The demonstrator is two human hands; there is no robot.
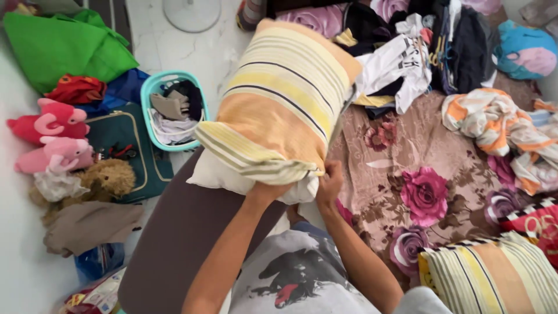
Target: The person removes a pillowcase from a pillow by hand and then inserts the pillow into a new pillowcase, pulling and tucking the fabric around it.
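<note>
Gripping 1 white pillow (218, 174) half-sheathed in a striped yellow-orange pillowcase (279, 99), left hand (264, 189) and right hand (330, 181) clench its lower edge.

Bare forearms, no sleeves reaching the wrists — left hand (268, 191) and right hand (330, 181) without rings. Grey T-shirt (296, 279), black-and-red animal print — blue collar edge.

Both hands at the open end of a striped pillowcase

The left hand (268, 190) and the right hand (330, 176) grip the lower edge of a yellow-orange striped pillowcase (279, 104). A white pillow (218, 173) sticks out below it (only partly covered). The pillow is held up above a bed with a floral bedsheet (418, 174). A teal laundry basket (152, 87) stands on the floor, to the left.
</note>
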